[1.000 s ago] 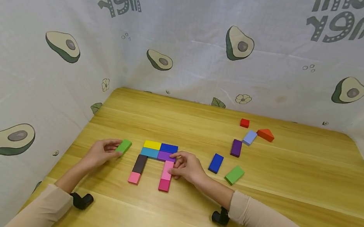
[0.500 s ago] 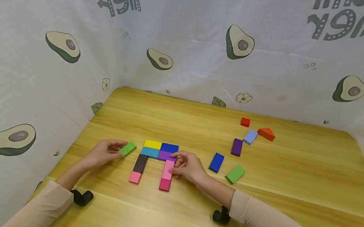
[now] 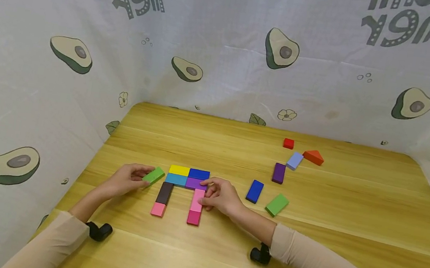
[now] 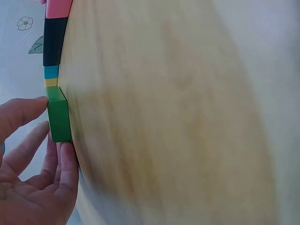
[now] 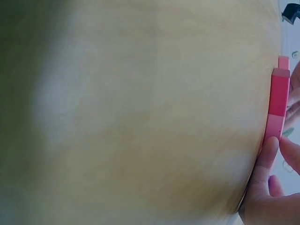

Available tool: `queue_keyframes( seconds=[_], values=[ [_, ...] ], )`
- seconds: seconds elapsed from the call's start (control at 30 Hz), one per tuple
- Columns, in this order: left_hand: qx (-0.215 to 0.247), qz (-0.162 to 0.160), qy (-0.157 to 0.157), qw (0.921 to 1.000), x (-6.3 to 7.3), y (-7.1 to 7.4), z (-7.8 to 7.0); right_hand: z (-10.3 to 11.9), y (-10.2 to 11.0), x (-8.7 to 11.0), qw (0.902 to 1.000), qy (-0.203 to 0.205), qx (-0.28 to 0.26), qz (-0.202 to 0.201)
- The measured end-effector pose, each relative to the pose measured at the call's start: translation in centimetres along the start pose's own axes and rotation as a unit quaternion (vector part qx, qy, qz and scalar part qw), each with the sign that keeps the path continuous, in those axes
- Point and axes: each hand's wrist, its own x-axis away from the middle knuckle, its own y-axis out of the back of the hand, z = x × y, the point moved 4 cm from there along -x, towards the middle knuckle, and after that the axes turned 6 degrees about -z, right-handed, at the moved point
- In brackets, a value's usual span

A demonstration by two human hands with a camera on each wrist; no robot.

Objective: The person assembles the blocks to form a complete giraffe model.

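In the head view, my left hand (image 3: 124, 180) pinches a green rectangular block (image 3: 153, 175), tilted at the upper left of an arch-like block layout. A yellow block (image 3: 179, 170) and a blue block (image 3: 199, 174) top that layout. Under them lie a light blue block (image 3: 176, 179) and a purple block (image 3: 193, 183). One leg is a black block (image 3: 165, 193) with a salmon block (image 3: 158, 210); the other is a pink block (image 3: 198, 196) with a magenta block (image 3: 193, 218). My right hand (image 3: 224, 198) touches the purple block with the index finger and the pink block with the thumb.
Right of the layout lie a second blue block (image 3: 254, 191), another green block (image 3: 277, 205) and a dark purple block (image 3: 278, 173). Farther back are a lavender block (image 3: 294, 160), a small red block (image 3: 288, 143) and an orange-red triangular block (image 3: 313, 156). A printed curtain (image 3: 223, 79) borders the table.
The left hand has carried its green block rightward, closer to the layout, and turned it to lie more slanted. The right hand stays in place at the purple and pink blocks.
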Motion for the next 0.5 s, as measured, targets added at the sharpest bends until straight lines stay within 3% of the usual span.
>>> queue_keyframes(
  seconds=[0.5],
  values=[
    [0.008, 0.01, -0.022, 0.9997, -0.57, -0.4, -0.82, -0.01, 0.09, 0.02, 0.9999, 0.012, -0.004, 0.004]
  ],
)
